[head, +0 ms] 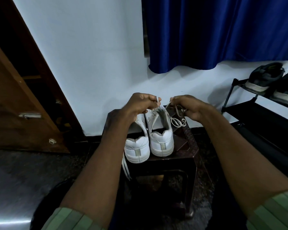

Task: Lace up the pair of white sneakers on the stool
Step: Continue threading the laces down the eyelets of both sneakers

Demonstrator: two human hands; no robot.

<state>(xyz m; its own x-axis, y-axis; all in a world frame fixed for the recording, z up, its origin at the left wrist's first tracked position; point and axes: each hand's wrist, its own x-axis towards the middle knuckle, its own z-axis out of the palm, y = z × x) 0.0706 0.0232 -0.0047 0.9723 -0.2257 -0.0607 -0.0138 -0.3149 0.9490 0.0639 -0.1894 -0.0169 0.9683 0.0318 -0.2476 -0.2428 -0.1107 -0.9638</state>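
Two white sneakers stand side by side on a dark stool [181, 156], heels toward me: the left sneaker [136, 150] and the right sneaker [161, 140]. A white lace [176, 122] runs from the right sneaker's front eyelets. My left hand [141, 103] pinches one end of it above the shoe's front. My right hand [186, 107] grips the other end, and loops of that lace hang below it. Another loose lace [125, 168] dangles off the stool's left edge beside the left sneaker. My hands hide the toes of both shoes.
A white wall and a blue curtain [214, 34] are behind the stool. A brown wooden door [20, 100] stands open at the left. A black shoe rack [259, 107] at the right holds dark shoes [266, 77]. The floor is dark stone.
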